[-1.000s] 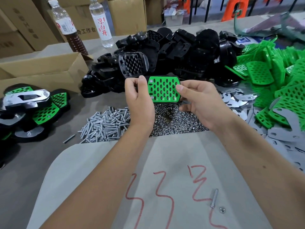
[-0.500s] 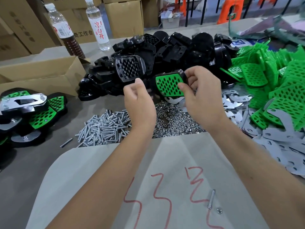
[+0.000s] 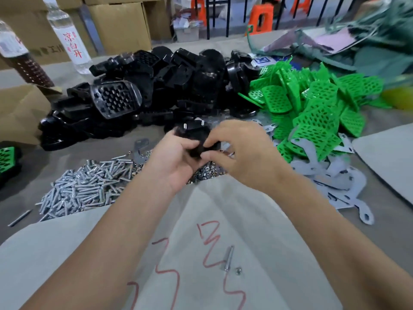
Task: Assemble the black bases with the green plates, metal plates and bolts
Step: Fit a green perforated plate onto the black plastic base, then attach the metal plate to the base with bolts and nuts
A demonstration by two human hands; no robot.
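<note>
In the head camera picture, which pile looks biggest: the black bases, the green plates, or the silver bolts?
1. Black bases and green plates: the piles look alike, so I can't rank them.
2. Silver bolts: clearly the smallest pile, though closer to the camera.

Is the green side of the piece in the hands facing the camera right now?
No. The black base held between the left hand and right hand shows only its black underside, with two bolt ends sticking up.
</note>
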